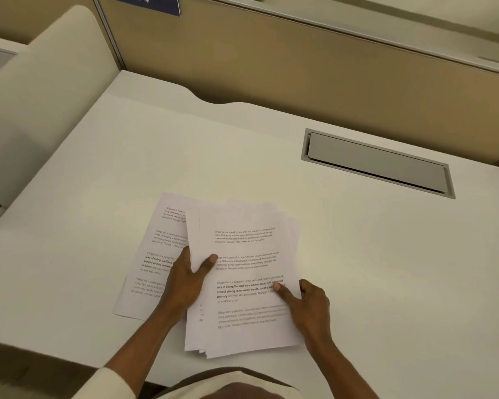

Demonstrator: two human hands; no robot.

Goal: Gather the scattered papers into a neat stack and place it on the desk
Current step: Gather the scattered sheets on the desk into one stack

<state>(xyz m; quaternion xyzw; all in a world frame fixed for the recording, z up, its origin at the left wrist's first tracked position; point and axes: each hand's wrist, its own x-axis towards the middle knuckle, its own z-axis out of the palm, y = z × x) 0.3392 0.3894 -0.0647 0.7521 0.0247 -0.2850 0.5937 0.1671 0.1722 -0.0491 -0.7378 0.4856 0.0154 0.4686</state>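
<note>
A loose stack of printed white papers (244, 272) is held just above the white desk (386, 269), its sheets slightly fanned at the top and bottom edges. My left hand (186, 279) grips the stack's left edge, thumb on top. My right hand (308, 303) holds its right edge, thumb pressed on the text. One more printed sheet (149, 263) lies flat on the desk to the left, partly covered by the stack and my left hand.
A grey cable-tray lid (378, 164) is set into the desk at the back right. A beige partition wall (300, 61) runs behind the desk. A cream chair back (41, 96) stands at the left.
</note>
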